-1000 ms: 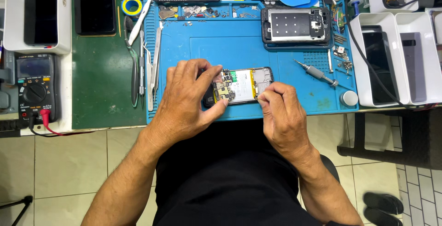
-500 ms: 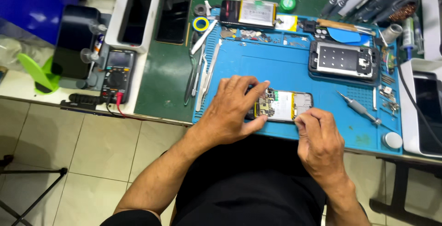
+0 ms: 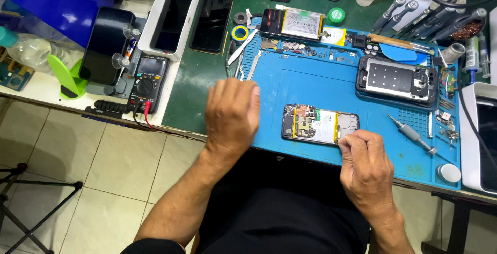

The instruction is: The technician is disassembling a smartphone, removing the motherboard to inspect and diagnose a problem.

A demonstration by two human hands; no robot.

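An opened phone point(image 3: 320, 124) with its circuit board and battery exposed lies on the blue work mat point(image 3: 290, 86). My right hand point(image 3: 364, 167) rests at the phone's near right corner, fingers curled against its edge. My left hand point(image 3: 231, 114) hovers left of the phone over the mat's left edge, fingers curled, holding nothing that I can see. Tweezers point(image 3: 242, 47) lie beyond it at the mat's far left.
A second phone frame point(image 3: 397, 80) lies at the mat's far right, a screwdriver point(image 3: 411, 133) beside it. A multimeter point(image 3: 147, 81) sits at the left, white trays point(image 3: 171, 18) with phones behind. Tools and bottles line the back. A tripod leg point(image 3: 41, 197) stands on the floor.
My left hand has lifted off the opened phone and moved left. The right hand stays at the phone's right end. The view has shifted to the left.
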